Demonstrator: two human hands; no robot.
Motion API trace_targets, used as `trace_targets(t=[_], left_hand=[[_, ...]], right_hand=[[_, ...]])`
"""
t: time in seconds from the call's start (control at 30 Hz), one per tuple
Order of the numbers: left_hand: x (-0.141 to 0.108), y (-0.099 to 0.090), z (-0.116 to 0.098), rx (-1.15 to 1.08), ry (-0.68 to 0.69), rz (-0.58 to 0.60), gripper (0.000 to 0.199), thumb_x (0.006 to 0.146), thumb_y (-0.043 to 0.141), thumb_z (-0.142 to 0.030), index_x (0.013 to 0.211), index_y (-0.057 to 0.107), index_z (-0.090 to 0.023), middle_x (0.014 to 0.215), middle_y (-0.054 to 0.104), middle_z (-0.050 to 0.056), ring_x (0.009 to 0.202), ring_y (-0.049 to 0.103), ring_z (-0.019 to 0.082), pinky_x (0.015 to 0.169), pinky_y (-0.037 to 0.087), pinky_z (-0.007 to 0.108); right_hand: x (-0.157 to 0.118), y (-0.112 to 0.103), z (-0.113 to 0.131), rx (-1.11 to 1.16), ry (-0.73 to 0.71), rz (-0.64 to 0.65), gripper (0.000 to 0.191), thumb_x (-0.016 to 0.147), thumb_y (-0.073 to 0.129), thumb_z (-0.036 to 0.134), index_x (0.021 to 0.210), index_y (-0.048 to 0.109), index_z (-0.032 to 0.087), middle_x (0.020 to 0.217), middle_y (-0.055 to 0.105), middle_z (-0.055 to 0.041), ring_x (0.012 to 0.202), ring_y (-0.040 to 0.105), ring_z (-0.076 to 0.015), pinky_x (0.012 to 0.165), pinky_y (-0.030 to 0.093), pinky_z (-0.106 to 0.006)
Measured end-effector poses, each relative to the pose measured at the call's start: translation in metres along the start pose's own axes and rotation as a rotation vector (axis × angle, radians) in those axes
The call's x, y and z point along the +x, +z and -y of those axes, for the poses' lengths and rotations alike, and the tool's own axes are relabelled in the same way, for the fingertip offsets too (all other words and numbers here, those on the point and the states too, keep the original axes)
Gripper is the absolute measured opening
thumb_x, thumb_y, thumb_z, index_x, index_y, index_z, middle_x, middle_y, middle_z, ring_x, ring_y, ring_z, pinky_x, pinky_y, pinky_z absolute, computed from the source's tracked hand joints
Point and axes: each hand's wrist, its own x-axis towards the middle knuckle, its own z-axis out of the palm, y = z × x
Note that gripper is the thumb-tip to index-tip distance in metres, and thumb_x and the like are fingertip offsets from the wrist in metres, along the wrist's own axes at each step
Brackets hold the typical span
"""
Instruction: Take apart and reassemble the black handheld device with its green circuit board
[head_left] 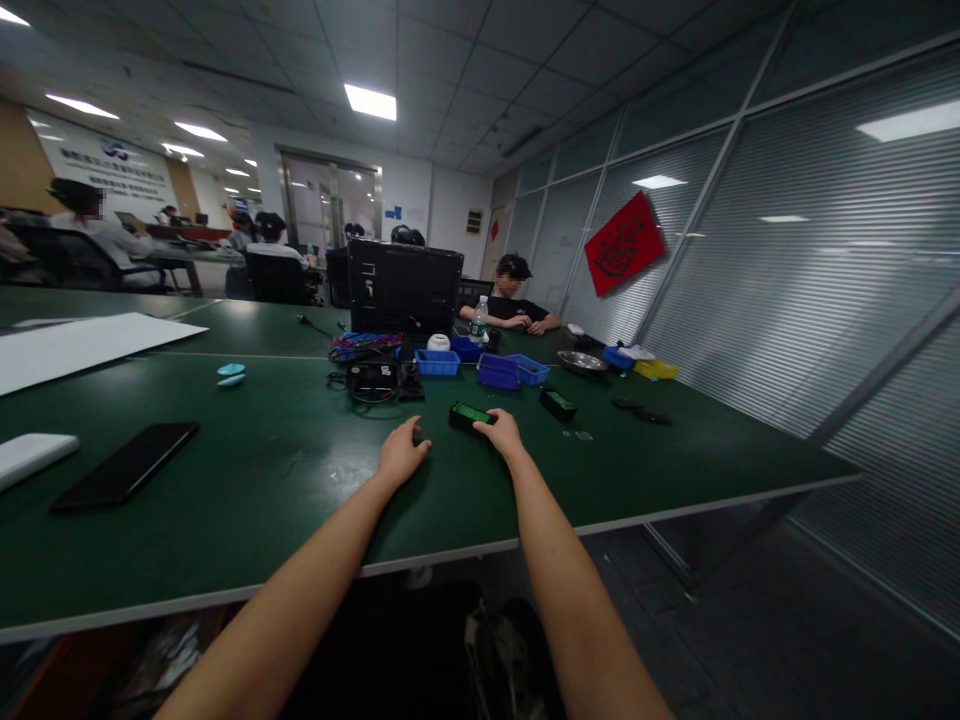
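On the green table, my right hand grips the near right end of a small black box with a green top, thumb and fingers on its sides. The box's exact kind is too small to make out. To its left, my left hand hovers low over or rests on the tabletop, its thumb and fingers apart and nothing between them. A second black box with a green top sits to the right of my right hand. Small clear pieces lie just in front of that second box.
Beyond my hands stand blue trays, tangled cables, a black monitor, a water bottle and a metal plate. At left lie a black tablet-like slab and a cyan object. A person sits across the table.
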Motion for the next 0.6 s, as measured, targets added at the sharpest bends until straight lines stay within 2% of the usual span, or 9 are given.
trace_targets(t=[0.07, 0.17, 0.23, 0.33, 0.6], left_hand=[[0.000, -0.001, -0.001, 0.004, 0.003, 0.003, 0.053, 0.073, 0.057, -0.028, 0.124, 0.043, -0.019, 0.109, 0.061, 0.006, 0.098, 0.056, 0.017, 0.084, 0.041, 0.028], [0.000, 0.000, -0.001, 0.007, 0.011, 0.004, 0.052, 0.073, 0.057, -0.028, 0.123, 0.044, -0.019, 0.109, 0.061, 0.006, 0.097, 0.056, 0.017, 0.084, 0.041, 0.028], [0.000, 0.000, -0.002, 0.009, 0.013, 0.000, 0.051, 0.073, 0.057, -0.028, 0.122, 0.045, -0.019, 0.108, 0.061, 0.006, 0.096, 0.056, 0.017, 0.085, 0.041, 0.028], [0.000, 0.000, -0.002, 0.015, 0.014, -0.003, 0.050, 0.073, 0.057, -0.027, 0.121, 0.046, -0.019, 0.107, 0.061, 0.006, 0.095, 0.057, 0.017, 0.085, 0.041, 0.029], [0.000, 0.000, 0.000, 0.016, 0.017, 0.002, 0.049, 0.074, 0.056, -0.029, 0.121, 0.046, -0.020, 0.108, 0.061, 0.005, 0.096, 0.056, 0.017, 0.085, 0.041, 0.028]], right_hand=[[0.004, -0.003, -0.006, -0.047, 0.088, -0.081, 0.049, 0.065, 0.064, 0.043, 0.105, 0.058, 0.014, 0.099, 0.062, -0.0100, 0.090, 0.057, -0.0204, 0.074, 0.042, -0.027], [0.007, -0.004, -0.011, -0.087, 0.146, -0.108, 0.051, 0.075, 0.048, 0.054, 0.103, 0.059, 0.014, 0.101, 0.062, -0.0133, 0.094, 0.057, -0.0235, 0.076, 0.042, -0.030], [0.007, -0.002, -0.010, -0.150, 0.166, -0.110, 0.052, 0.079, 0.040, 0.053, 0.103, 0.060, 0.012, 0.103, 0.061, -0.0165, 0.098, 0.055, -0.0270, 0.078, 0.041, -0.034], [0.005, 0.001, -0.005, -0.235, 0.174, -0.112, 0.046, 0.080, 0.040, 0.047, 0.103, 0.060, 0.012, 0.103, 0.060, -0.0176, 0.100, 0.053, -0.0301, 0.078, 0.040, -0.038], [-0.001, 0.009, 0.004, -0.160, 0.048, -0.156, 0.029, 0.071, 0.053, 0.036, 0.094, 0.054, 0.018, 0.094, 0.060, -0.0079, 0.084, 0.057, -0.0193, 0.069, 0.041, -0.027]])
